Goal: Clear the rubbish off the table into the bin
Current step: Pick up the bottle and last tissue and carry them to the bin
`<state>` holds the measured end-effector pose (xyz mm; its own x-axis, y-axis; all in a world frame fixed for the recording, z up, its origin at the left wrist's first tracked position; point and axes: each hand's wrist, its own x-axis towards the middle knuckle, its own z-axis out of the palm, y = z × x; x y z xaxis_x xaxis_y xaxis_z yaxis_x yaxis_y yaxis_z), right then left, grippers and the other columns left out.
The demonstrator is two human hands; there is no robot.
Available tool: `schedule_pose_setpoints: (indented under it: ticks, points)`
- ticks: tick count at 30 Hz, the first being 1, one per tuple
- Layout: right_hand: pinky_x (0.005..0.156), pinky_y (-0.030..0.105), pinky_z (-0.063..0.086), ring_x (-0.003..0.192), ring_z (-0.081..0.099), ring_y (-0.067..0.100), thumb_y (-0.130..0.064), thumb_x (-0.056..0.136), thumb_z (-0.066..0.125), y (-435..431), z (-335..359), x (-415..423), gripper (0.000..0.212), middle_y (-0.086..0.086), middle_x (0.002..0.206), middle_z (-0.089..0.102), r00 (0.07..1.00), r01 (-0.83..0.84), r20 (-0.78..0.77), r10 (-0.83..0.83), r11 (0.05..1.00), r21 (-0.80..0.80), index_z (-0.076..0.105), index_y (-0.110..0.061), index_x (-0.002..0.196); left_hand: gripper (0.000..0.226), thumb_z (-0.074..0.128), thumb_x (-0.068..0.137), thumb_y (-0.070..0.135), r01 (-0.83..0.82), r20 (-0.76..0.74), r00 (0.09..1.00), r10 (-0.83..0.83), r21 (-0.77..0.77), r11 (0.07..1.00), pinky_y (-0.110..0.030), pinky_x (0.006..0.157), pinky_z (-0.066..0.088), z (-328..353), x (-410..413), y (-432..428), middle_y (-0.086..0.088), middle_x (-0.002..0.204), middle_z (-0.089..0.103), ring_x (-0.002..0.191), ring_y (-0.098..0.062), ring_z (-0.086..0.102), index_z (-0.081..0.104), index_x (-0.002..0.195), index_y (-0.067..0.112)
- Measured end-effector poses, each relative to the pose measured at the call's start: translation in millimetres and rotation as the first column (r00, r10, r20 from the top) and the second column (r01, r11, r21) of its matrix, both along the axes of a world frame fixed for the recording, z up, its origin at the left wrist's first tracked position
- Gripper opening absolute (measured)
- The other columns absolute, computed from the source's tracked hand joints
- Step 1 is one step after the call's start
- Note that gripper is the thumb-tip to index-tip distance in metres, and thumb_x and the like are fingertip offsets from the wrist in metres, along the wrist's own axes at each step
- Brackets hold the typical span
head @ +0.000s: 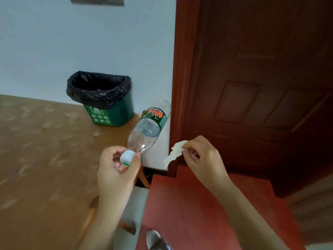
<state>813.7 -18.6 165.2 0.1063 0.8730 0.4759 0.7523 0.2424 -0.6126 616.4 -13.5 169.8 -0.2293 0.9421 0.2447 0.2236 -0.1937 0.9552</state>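
A small green bin point(108, 114) lined with a black bag stands on the brown table point(45, 150) at its far right corner, against the wall. My left hand point(115, 170) grips the white cap end of a clear plastic bottle point(147, 129) with a green and red label; the bottle points up and right, in the air beside the bin. My right hand point(200, 156) pinches a crumpled white tissue point(174, 152) between thumb and fingers, held right of the table's edge.
A dark red wooden door point(252, 87) fills the right side. A red surface point(207, 204) lies below my right arm. A shoe point(156, 240) shows at the bottom, and a narrow gap separates the table from the red surface.
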Motion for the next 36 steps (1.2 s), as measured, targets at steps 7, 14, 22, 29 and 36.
schedule_pose_setpoints:
  ticks: [7,14,22,29,36]
  points:
    - [0.059,0.038,0.05,0.07,0.054,0.017,-0.006,0.079,0.061,140,30,-40,0.006,0.006,0.079,0.055,0.966,-0.253,0.06,0.251,0.967,0.029,0.063,-0.008,0.084,0.026,0.072,0.067,0.027,-0.26,0.05,0.964,0.259,0.015,0.965,-0.024,0.068,0.044,12,-35,93,0.006,0.084,0.06,0.074,-0.014,0.055,0.05,0.078,0.035]
    - [0.064,0.036,0.049,0.072,0.053,0.015,-0.005,0.079,0.061,227,8,-69,0.008,0.003,0.082,0.054,0.905,-0.422,0.032,0.424,0.905,-0.053,0.063,-0.011,0.085,0.031,0.073,0.076,0.013,-0.464,0.008,0.886,0.464,-0.02,0.886,-0.018,0.06,0.044,1,-59,144,-0.002,0.08,0.061,0.068,-0.015,0.056,0.048,0.077,0.031]
    - [0.062,0.028,0.048,0.07,0.052,0.014,-0.004,0.08,0.062,324,15,-86,0.008,0.0,0.082,0.054,0.824,-0.566,0.017,0.567,0.824,-0.024,0.063,-0.01,0.084,0.03,0.076,0.073,0.021,-0.677,0.017,0.735,0.678,-0.034,0.735,-0.017,0.055,0.043,0,-63,177,-0.004,0.082,0.061,0.068,-0.015,0.056,0.048,0.079,0.031]
    - [0.062,0.019,0.041,0.069,0.051,0.015,-0.004,0.081,0.06,412,35,-108,0.009,0.004,0.083,0.054,0.769,-0.639,-0.004,0.639,0.769,0.016,0.062,-0.012,0.083,0.028,0.07,0.078,0.014,-0.793,0.057,0.606,0.793,-0.028,0.608,-0.022,0.057,0.041,11,-55,210,-0.002,0.083,0.06,0.069,-0.014,0.055,0.048,0.08,0.031]
    - [0.065,0.031,0.045,0.078,0.055,0.021,-0.016,0.085,0.054,464,18,-134,0.014,0.007,0.099,0.055,0.807,-0.568,0.112,0.58,0.814,-0.123,0.061,-0.013,0.097,0.027,0.069,0.078,0.016,-0.835,0.044,0.549,0.835,-0.025,0.55,-0.025,0.057,0.041,8,-58,230,-0.011,0.087,0.062,0.069,-0.017,0.056,0.048,0.081,0.031]
